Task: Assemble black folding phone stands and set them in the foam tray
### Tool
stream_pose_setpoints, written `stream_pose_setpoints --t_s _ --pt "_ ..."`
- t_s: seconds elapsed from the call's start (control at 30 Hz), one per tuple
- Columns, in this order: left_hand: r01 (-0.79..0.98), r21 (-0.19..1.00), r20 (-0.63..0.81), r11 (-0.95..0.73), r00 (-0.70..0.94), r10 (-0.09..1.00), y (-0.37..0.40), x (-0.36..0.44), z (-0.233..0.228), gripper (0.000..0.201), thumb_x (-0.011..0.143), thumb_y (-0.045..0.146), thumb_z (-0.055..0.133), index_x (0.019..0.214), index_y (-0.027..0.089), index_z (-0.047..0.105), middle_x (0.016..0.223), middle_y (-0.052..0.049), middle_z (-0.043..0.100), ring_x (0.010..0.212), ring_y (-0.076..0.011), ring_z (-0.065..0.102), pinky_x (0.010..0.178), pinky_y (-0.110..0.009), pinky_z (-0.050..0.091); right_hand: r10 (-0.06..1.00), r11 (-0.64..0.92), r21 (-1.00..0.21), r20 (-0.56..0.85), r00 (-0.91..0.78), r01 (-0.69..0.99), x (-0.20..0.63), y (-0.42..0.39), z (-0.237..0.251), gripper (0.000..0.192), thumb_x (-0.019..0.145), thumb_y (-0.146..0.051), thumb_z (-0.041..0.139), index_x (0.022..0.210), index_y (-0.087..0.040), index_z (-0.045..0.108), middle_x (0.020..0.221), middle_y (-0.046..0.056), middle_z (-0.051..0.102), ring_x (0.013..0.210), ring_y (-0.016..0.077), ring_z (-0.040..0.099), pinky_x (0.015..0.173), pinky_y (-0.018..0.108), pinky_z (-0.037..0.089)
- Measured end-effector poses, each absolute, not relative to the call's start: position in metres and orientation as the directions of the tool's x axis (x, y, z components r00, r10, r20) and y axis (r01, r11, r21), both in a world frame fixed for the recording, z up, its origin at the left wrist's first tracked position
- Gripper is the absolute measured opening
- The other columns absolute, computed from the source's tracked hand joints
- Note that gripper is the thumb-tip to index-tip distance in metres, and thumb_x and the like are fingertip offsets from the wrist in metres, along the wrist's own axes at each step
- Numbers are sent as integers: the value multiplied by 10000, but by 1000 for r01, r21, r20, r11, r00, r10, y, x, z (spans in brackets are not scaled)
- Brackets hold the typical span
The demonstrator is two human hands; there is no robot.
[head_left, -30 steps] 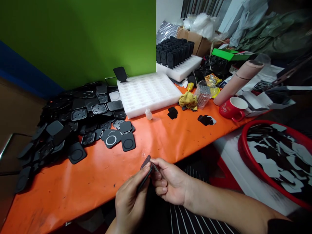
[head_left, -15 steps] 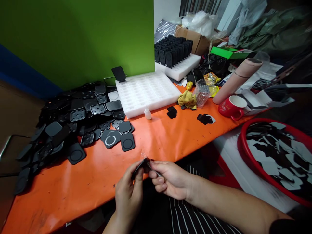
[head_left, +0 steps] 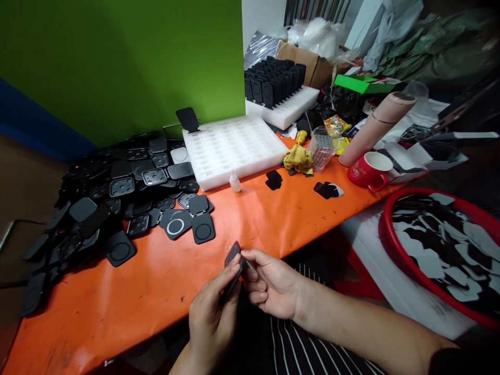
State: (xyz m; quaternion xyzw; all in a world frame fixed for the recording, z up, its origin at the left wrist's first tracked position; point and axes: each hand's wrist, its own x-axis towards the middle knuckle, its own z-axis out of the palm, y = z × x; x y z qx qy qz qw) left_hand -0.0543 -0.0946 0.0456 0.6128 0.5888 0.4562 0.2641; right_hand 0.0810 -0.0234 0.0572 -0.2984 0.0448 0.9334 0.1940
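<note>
My left hand is closed around a folding black charger pad, pinching it between thumb and fingers near the table's front edge. The pad is tilted up, with one flat square face showing. My right hand is closed on a slim grey metal tool with a ridged shaft; its tip is hidden behind the pad. The right fingertips are right beside the pad, and I cannot tell whether they touch it. On the orange table beyond my hands lie folding black pads, one with a white ring.
A heap of black pads covers the left side. Behind stand a white foam tray holding one upright pad, and a small dropper bottle. A yellow cloth, red mug, pink flask and red basin are right.
My left hand has turned the pad more upright, so its flat face now shows. Both hands stay close together at the table edge. The view has shifted slightly.
</note>
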Motion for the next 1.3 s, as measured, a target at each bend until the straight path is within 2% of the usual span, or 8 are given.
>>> stream_pose_setpoints --t_s 0.2,0.4,0.53,0.73,0.9,1.03,1.2,1.3 --pt "297 948 33 111 -442 896 -75 -56 52 217 821 310 516 1008 213 569 956 -30 658 880 -178 620 764 -285 509 361 -932 -132 -430 -828 -338 83 -25 56 289 864 -424 419 840 -156 525 542 -71 330 399 32 198 380 145 150" --pt "343 911 -99 230 -359 928 -74 -62 56 311 800 373 528 1048 197 591 963 -41 672 870 -204 632 750 -297 518 658 -624 -761 -388 -645 -179 82 -21 61 272 863 -396 439 787 -148 522 603 -48 362 468 41 275 422 161 210" --pt "558 824 36 97 -222 974 -82 -61 59 334 805 316 536 1130 247 563 994 -16 669 838 -190 645 696 -263 528 732 -341 -938 -305 -609 60 80 -15 69 321 877 -428 389 732 -161 491 663 -15 453 583 85 425 530 207 338" --pt "794 576 282 -194 29 959 -83 -63 69 414 800 212 539 1210 250 496 1057 -36 643 883 -195 626 772 -286 497 773 -5 -961 -179 -609 278 89 -9 85 322 891 -387 368 673 -177 477 682 1 509 632 115 447 594 246 336" --pt "816 509 321 -273 114 940 -84 -62 72 411 805 178 510 1215 209 488 1082 -71 625 949 -206 598 811 -305 478 721 -306 -950 -272 -637 60 85 -11 83 328 837 -446 449 698 -155 505 679 -5 489 634 106 447 578 227 359" --pt "777 576 333 -253 60 941 -85 -59 71 415 789 160 541 1196 234 504 1074 -57 630 942 -189 600 823 -293 469 752 -455 -889 -356 -555 -47 76 -13 81 308 772 -422 557 654 -144 492 638 -19 457 588 82 426 520 194 343" --pt "428 895 -34 127 -220 975 -68 -81 68 300 820 317 507 1087 195 566 988 -57 659 871 -195 625 758 -306 505 689 -593 -768 -327 -646 -243 75 -9 80 298 831 -435 467 762 -151 525 534 -67 324 423 38 217 384 165 158" --pt "275 900 -292 338 -196 936 -51 -118 56 410 795 415 497 1090 135 544 907 -87 668 778 -213 637 655 -323 524 692 -630 -722 -355 -629 -286 78 -6 74 333 848 -486 409 832 -170 512 537 -71 330 405 37 180 377 168 118"
